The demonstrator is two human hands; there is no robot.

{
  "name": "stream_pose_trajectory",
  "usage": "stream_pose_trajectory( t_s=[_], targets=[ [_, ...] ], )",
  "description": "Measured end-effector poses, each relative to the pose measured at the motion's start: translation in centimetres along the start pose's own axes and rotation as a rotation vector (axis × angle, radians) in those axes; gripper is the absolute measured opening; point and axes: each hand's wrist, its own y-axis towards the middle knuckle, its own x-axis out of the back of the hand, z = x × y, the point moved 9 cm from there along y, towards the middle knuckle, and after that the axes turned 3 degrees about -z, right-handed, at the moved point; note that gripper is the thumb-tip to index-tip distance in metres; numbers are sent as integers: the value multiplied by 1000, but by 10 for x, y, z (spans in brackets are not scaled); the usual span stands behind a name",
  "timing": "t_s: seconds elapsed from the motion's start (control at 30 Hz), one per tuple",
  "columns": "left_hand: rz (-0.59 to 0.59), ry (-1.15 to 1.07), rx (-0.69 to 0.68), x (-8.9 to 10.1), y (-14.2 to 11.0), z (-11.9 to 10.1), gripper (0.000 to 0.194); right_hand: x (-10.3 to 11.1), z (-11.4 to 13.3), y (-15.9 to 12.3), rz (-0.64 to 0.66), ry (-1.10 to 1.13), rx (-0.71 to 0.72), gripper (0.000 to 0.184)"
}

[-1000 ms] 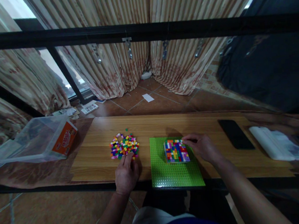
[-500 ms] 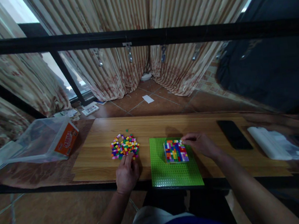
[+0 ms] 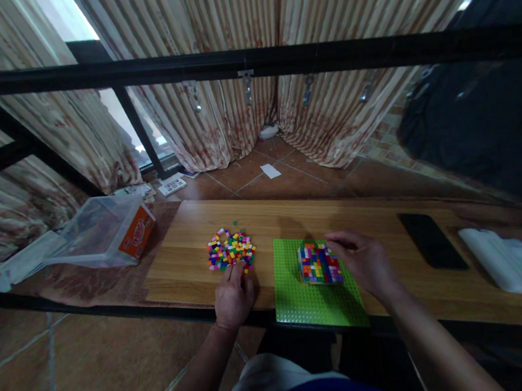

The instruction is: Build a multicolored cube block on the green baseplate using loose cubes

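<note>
A wooden counter (image 3: 176, 273) holds a green studded baseplate (image 3: 301, 309) at its near edge. The right hand (image 3: 365, 262) has its thumb and finger close together at the far right corner of a brick block (image 3: 319, 265); the left hand (image 3: 234, 296) has its fingertips at the brick pile (image 3: 230, 250), nearer the counter's left edge. I can't tell if either grip has anything. The brick block sits on the baseplate. It looks stiff and light; hold its sides. A lone green brick (image 3: 235, 223) past the pile looks hard and slick: pinch its edges.
</note>
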Motion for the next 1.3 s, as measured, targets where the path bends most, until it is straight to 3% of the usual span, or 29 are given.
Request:
stream_pose_trajectory(
  t_s=[0.17,0.3,0.4,0.53,0.73,0.87,1.07,1.2,1.3],
  targets=[
    [-9,-27,0,2,0,0,27,-89,65,-29,297,-57,228,19],
    [-34,-49,7,6,0,0,25,-153,70,-40,390,-170,281,21],
    [-38,-50,19,6,0,0,25,-179,65,-40,415,-245,291,21],
    [-29,-46,22,6,1,0,25,-190,59,-39,419,-296,286,21],
    [-51,-36,-15,7,2,-2,25,-191,56,-38,400,-304,260,20],
    [-59,-39,-20,7,1,-2,25,-177,62,-44,383,-269,247,17],
    [-44,-46,-16,6,1,-2,22,-113,73,-55,266,38,190,15],
    [-27,-38,1,5,1,-1,21,-64,51,-51,121,51,108,18],
    [-1,-38,11,3,1,0,21,-39,30,-42,24,-7,74,19]
  ],
)
